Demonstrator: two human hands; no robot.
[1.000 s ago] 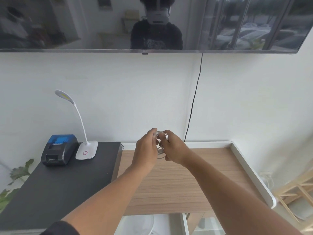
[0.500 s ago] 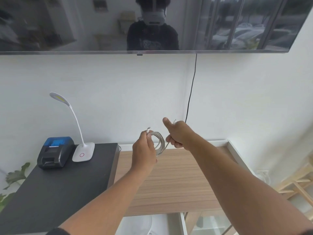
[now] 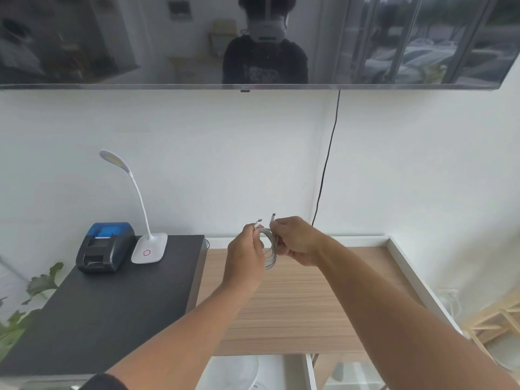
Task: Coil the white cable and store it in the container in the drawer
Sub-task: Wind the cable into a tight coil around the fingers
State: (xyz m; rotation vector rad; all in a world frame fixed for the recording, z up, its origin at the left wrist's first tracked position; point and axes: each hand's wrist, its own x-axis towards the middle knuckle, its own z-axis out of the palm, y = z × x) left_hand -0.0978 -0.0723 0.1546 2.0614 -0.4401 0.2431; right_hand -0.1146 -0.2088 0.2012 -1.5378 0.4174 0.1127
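The white cable hangs as a small coil of several loops between my two hands, above the wooden cabinet top. My left hand pinches the coil's left side, with one plug end sticking up past its fingers. My right hand grips the coil's right side, and the other plug end points up above its thumb. Below the cabinet's front edge an open white drawer shows at the frame's bottom. Its contents are mostly hidden by my arms, apart from a pale round container.
A black side table stands at the left with a blue-and-black receipt printer and a white gooseneck lamp. A black cord runs down the wall from the television. Plant leaves sit lower left, a wooden rack lower right.
My right hand swung out to the right with the cable's end, then came back to the coil. Both hands now hold the coil close together.
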